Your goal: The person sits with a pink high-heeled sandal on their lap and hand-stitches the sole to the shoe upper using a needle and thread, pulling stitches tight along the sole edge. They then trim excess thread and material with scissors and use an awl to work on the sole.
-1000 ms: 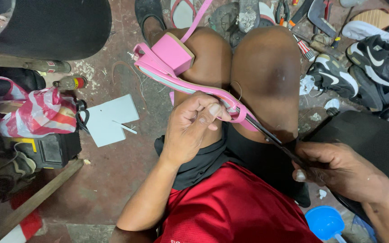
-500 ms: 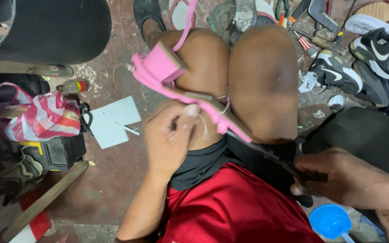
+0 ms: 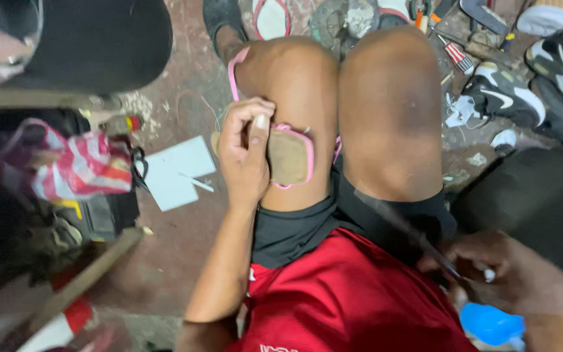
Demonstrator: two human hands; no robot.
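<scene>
The pink sandal with a tan sole (image 3: 289, 156) is lying in the middle of the frame, pressed sole-up against the person's left thigh, and its pink strap is curving up beside the knee. The left hand (image 3: 245, 153) is holding it there; the grip is closing on the left edge of the sandal, thumb laid flat over the sole. In the lower right of the frame the right hand (image 3: 509, 280) is pinching a thin dark metal tool (image 3: 418, 241), its fingers pressed together around the handle; the tool is blurred. Just below this hand a blue plastic cup (image 3: 490, 324) is showing. On the reddish floor at centre left a white paper sheet (image 3: 178, 171) is lying, near a red-and-white striped cloth (image 3: 79, 166). Black-and-white sneakers (image 3: 509, 98) are sitting in the upper right.
</scene>
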